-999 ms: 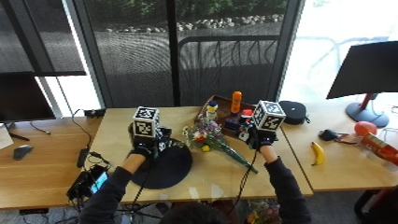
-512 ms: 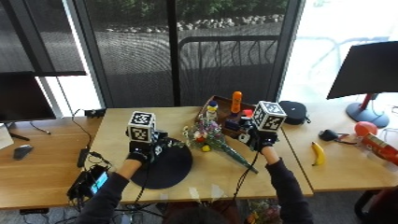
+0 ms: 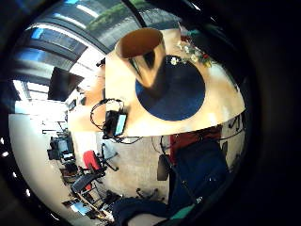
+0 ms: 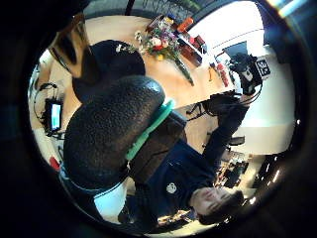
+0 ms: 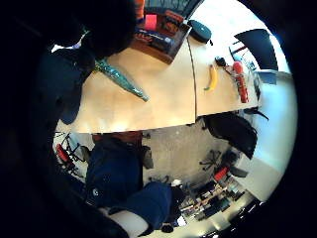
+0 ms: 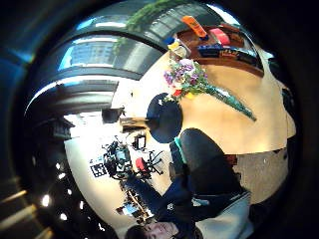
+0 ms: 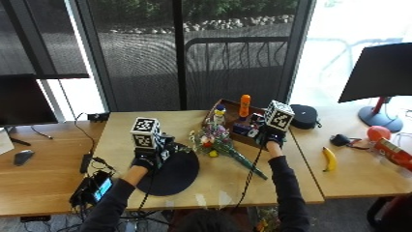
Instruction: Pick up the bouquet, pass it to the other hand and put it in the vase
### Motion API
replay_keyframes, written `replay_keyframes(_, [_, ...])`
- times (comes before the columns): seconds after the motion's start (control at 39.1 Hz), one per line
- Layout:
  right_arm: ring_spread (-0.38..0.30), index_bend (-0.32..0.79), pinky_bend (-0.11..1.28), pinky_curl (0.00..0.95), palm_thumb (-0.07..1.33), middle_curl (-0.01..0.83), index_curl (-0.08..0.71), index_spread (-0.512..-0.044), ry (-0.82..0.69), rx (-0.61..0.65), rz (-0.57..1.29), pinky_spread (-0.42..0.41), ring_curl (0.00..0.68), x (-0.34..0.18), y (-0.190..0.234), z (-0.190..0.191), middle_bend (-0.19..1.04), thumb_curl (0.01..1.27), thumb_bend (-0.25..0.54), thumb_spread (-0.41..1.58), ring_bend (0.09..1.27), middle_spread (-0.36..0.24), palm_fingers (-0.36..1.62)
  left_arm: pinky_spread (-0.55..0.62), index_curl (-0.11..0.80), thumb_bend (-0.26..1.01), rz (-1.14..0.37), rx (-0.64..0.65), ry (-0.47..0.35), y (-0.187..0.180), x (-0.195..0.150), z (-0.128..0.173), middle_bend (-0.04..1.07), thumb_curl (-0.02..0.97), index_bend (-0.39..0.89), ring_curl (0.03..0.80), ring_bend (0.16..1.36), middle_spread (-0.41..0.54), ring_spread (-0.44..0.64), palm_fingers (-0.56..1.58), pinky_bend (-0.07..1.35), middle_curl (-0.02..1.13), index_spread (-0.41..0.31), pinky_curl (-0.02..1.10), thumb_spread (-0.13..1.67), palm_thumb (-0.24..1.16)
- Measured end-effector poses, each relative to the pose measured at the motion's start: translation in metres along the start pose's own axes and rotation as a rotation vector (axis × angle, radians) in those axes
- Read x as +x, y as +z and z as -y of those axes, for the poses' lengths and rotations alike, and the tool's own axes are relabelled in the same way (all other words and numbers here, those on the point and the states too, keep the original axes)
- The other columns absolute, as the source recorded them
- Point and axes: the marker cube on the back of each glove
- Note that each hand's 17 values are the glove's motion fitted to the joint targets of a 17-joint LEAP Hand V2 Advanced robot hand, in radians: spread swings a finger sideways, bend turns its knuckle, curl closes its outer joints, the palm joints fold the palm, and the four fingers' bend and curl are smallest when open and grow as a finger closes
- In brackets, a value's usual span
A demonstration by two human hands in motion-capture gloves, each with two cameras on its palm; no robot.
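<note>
Bouquet [image 7: 219, 145] lies on your counter [image 7: 289, 179]; vase [image 3: 143, 59] on the mat; fingers' state on both hands: cannot tell.

1. Using the round black mat [image 7: 172, 175] as the reference spot. Person sits at the near edge of the table, both forearms reaching forward in dark sleeves.
2. Left hand [image 7: 149, 155] is up above the mat's far-left edge, forearm coming in over the mat's left side. Its thumb side palm view shows a gloved thumb [image 4: 111, 131] bulging close to the camera, but I can't tell what the fingers are doing.
3. Right hand [image 7: 270, 137] is well off to the right of the mat and a bit farther back, arm pretty much straight out. Fingers are hidden, so no call on open or closed.
4. The two hands are well apart.
</note>
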Motion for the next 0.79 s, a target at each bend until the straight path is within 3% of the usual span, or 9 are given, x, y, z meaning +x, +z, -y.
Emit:
replay_keyframes(0.28, [-0.048, 0.11, 0.77, 0.376, 0.55, 0.350, 0.117, -0.209, 0.091, -0.132, -0.018, 0.078, 0.370, 0.041, 0.060, 0.043, 0.18, 0.31, -0.003, 1.12, 0.64, -0.006, 0.41, 0.24, 0.231, -0.03, 0.032, -0.023, 0.016, 0.018, 0.004, 0.016, 0.27, 0.211, 0.10, 0.337, 0.54, 0.034, 0.08, 0.41, 0.28, 0.39, -0.001, 0.35, 1.13, -0.03])
replay_keyframes(0.41, [-0.041, 0.10, 0.77, 0.374, 0.57, 0.358, 0.127, -0.209, 0.270, -0.258, -0.016, 0.101, 0.363, 0.060, 0.066, 0.031, 0.19, 0.32, -0.014, 1.10, 0.61, -0.004, 0.39, 0.23, 0.229, -0.03, 0.048, 0.020, 0.032, 0.014, 0.009, 0.013, 0.27, 0.213, 0.10, 0.339, 0.55, 0.032, 0.08, 0.41, 0.29, 0.39, -0.001, 0.35, 1.12, -0.03])
replay_keyframes(0.54, [-0.024, 0.10, 0.77, 0.371, 0.59, 0.365, 0.136, -0.237, 0.380, -0.328, 0.019, 0.126, 0.357, 0.084, 0.070, 0.030, 0.19, 0.33, -0.015, 1.09, 0.59, -0.011, 0.37, 0.23, 0.230, -0.03, 0.075, 0.050, 0.036, 0.011, 0.011, 0.012, 0.29, 0.213, 0.11, 0.337, 0.55, 0.024, 0.07, 0.44, 0.28, 0.40, -0.010, 0.35, 1.11, -0.02])
replay_keyframes(0.67, [-0.019, 0.10, 0.76, 0.365, 0.61, 0.370, 0.144, -0.249, 0.231, -0.131, 0.019, 0.136, 0.351, 0.104, 0.083, 0.057, 0.20, 0.34, -0.016, 1.08, 0.58, -0.020, 0.38, 0.22, 0.231, -0.03, 0.110, 0.071, 0.027, 0.013, 0.013, 0.016, 0.29, 0.214, 0.11, 0.337, 0.54, 0.016, 0.06, 0.45, 0.28, 0.41, -0.017, 0.35, 1.11, -0.02])
replay_keyframes(0.79, [-0.014, 0.13, 0.73, 0.356, 0.61, 0.375, 0.166, -0.241, 0.314, -0.265, 0.044, 0.159, 0.347, 0.110, 0.109, 0.055, 0.19, 0.35, -0.020, 1.08, 0.56, -0.023, 0.39, 0.21, 0.234, -0.03, 0.111, 0.040, 0.036, 0.016, 0.017, 0.016, 0.29, 0.214, 0.12, 0.338, 0.54, 0.012, 0.06, 0.45, 0.27, 0.41, -0.023, 0.36, 1.11, -0.02])
